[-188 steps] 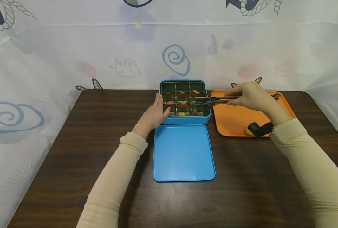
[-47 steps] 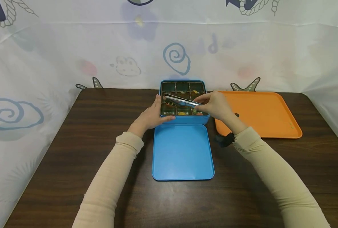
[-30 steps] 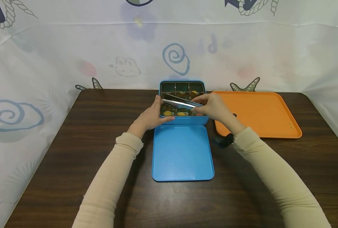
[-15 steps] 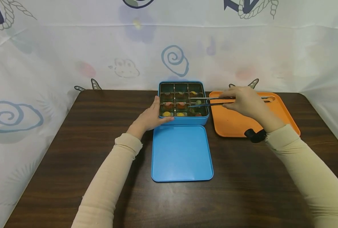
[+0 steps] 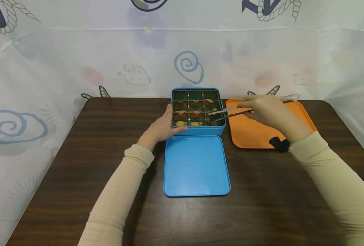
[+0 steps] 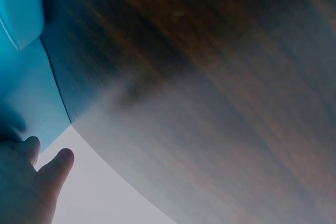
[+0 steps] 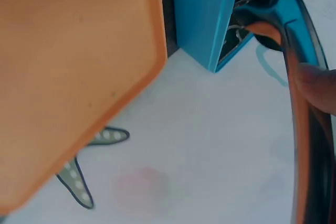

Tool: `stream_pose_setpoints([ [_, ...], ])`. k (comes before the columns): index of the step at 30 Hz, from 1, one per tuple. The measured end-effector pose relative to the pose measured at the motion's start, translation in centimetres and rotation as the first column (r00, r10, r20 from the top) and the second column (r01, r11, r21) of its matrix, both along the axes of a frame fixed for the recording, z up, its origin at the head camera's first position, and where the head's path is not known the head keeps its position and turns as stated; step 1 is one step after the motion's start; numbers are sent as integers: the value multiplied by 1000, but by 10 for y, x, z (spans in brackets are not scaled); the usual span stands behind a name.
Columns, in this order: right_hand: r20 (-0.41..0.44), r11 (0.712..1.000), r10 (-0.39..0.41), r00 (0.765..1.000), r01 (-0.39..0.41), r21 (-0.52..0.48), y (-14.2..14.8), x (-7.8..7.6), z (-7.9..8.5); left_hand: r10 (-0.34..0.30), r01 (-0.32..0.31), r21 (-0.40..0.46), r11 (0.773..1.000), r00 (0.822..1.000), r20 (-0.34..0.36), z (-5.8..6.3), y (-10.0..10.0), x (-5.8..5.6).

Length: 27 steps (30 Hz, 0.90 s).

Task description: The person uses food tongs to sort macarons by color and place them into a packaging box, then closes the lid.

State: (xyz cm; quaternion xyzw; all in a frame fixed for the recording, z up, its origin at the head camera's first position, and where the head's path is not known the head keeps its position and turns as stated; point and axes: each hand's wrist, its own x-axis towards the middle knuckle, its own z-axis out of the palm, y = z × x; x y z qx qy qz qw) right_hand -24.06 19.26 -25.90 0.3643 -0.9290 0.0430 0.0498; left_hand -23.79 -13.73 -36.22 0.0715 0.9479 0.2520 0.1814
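My right hand (image 5: 266, 111) holds metal tongs (image 5: 231, 116), their tips apart over the right-hand column of a blue divided box (image 5: 197, 131). In the right wrist view, a thumb presses on the tongs (image 7: 299, 129) beside the blue box (image 7: 202, 19). My left hand (image 5: 162, 127) lies along the box's left side with its fingers straight and its thumb at the front edge. Small coloured pieces sit in the compartments: a yellow piece (image 5: 180, 123) at front left, another yellow piece (image 5: 195, 124) beside it, reddish ones behind, green at the right. The left wrist view shows mostly table.
A flat blue lid (image 5: 197, 165) lies just in front of the box. To the right is an orange tray (image 5: 249, 133), partly hidden under my right arm. Behind the dark wooden table (image 5: 108, 136) hangs a printed white cloth (image 5: 108, 51).
A round tan piece has left the orange tray, and a yellow piece now sits in the front-left compartment. My right hand has drawn back right with the tongs; my left hand stays.
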Motion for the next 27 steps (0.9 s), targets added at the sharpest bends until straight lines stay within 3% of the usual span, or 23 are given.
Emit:
stream_pose_setpoints([
  [7, -154, 977, 178, 972, -157, 144, -16, 1, 8, -4, 4, 8, 1000, 1000, -2, -2, 1, 0],
  [19, -268, 932, 268, 925, -179, 314, -42, 12, 8, 4, -4, 5, 1000, 1000, -18, -6, 0, 3],
  [27, -359, 892, 348, 866, -189, 410, -50, 19, 2, -9, 9, 5, 1000, 1000, -16, -5, 0, 7],
])
